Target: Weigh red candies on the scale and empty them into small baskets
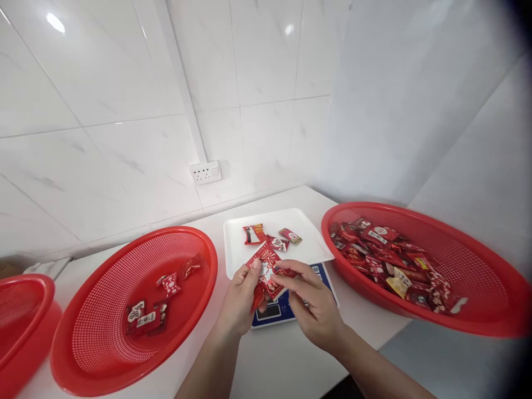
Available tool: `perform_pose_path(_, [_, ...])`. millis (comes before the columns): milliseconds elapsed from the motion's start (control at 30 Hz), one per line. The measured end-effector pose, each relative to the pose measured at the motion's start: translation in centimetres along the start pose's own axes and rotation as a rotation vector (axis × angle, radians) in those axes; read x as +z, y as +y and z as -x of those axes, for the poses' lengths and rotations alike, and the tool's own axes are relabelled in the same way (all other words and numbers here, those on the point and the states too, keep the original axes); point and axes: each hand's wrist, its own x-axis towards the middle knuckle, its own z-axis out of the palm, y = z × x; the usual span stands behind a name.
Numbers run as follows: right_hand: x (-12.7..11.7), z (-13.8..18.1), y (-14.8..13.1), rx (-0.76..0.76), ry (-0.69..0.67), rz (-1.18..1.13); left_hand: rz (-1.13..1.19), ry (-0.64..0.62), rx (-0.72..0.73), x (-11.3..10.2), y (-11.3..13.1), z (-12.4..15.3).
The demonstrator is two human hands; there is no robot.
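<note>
We have the flat red printed packet with white lettering (270, 266) in front of us, over the near edge of the white shallow plastic tray (233, 235) and the blue-and-white weighing scale (272, 313). Left hand (241, 299) grips its left side, thumb on top. Right hand (311, 305) has fingers bent in at the right edge, gap narrow; can't tell whether it pinches or only touches. A small shiny red wrapped piece (258, 295) shows by the left fingers; we can't tell if it's held.

Handling, our guess: packet is light, thin, bends easily, slick if it's film. Best hold is opposite edges, light pinch; squeezing the middle would probably crease it.

Three small wrapped sweets (277, 243) lie on the tray. Round red perforated plastic basket, right (469, 227), holds a pile; its left counterpart (97, 288) holds a few.
</note>
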Motion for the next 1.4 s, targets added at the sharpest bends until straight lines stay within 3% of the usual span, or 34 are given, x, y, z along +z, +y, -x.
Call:
perform_pose_path(67, [-0.1, 0.1, -0.4, 0.104, 0.003, -0.082, -0.034, 0.009, 0.018, -0.1, -0.1, -0.1])
perform_pose_path(167, [-0.3, -0.5, -0.8, 0.414, 0.048, -0.257, -0.116, 0.015, 0.058, -0.2, 0.0, 0.0])
perform_pose_path(267, [-0.6, -1.3, -0.9, 0.683, -0.001, -0.400, -0.193, 0.016, 0.108, 0.0, 0.4, 0.4])
perform_pose_path(433, [-0.7, -1.8, -1.0, 0.776, 0.050, -0.418, -0.320, -0.102, 0.194, 0.6, 1.3, 0.8])
perform_pose_path(533, [-0.5, -1.3, -0.7, 0.756, 0.043, -0.443, -0.404, -0.112, 0.219, 0.5, 1.5, 0.7])
perform_pose_path(633, [-0.6, -0.7, 0.5, 0.693, 0.064, -0.426, -0.371, 0.005, 0.205, -0.3, 1.3, 0.3])
perform_pose_path(733, [-1.2, -0.8, 2.4, 0.653, 0.087, -0.247, -0.308, 0.133, 0.212, -1.3, 1.3, -0.1])
perform_pose_path(833, [-1.6, -1.9, 4.1, 0.656, -0.051, -0.055, -0.099, 0.218, 0.209, -1.9, 2.0, -0.1])
perform_pose_path(933, [-1.3, -3.4, 5.1, 0.659, -0.272, 0.086, 0.154, 0.207, 0.141, -1.8, 2.8, 0.2])
perform_pose_path(1033, [-0.4, -4.5, 5.3, 0.629, -0.428, 0.246, 0.260, 0.177, 0.086, -1.6, 3.2, 0.4])
perform_pose_path(1167, [0.5, -4.7, 5.1, 0.398, -0.393, 0.550, 0.282, 0.173, 0.094, -1.6, 3.2, 0.5])
perform_pose_path(1267, [0.7, -4.1, 4.9, 0.174, -0.450, 0.490, 0.289, 0.175, 0.120, -1.6, 3.1, 0.4])
perform_pose_path(1400, [1.2, -3.4, 5.3, 0.104, -0.586, 0.394, 0.285, 0.165, 0.142, -1.6, 3.1, 0.3])
